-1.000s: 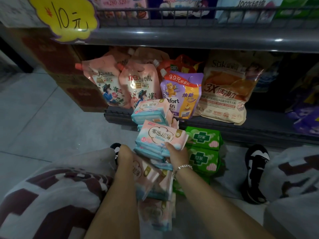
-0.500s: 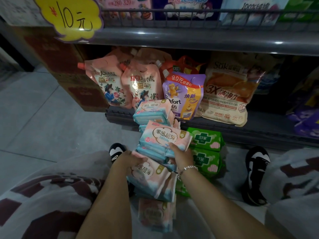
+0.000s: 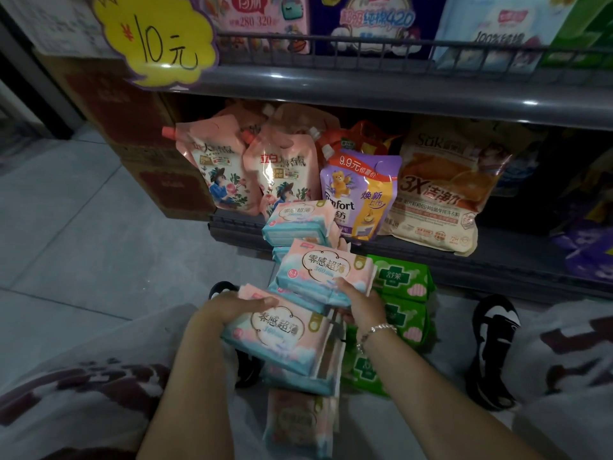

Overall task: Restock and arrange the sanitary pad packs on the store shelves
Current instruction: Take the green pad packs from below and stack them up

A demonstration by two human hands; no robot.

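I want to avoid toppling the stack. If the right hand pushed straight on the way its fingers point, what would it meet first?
The right hand already grips the top pink pack; beyond that, probably the pink pack leaning at the shelf edge, then the purple softener pouch. Depth is unclear.

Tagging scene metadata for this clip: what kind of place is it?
Most likely a small retail shop aisle. A handwritten yellow price sign hangs on a grey metal shelf, detergent refill pouches stand on the bottom shelf, and packaged pad packs are stacked on the floor.
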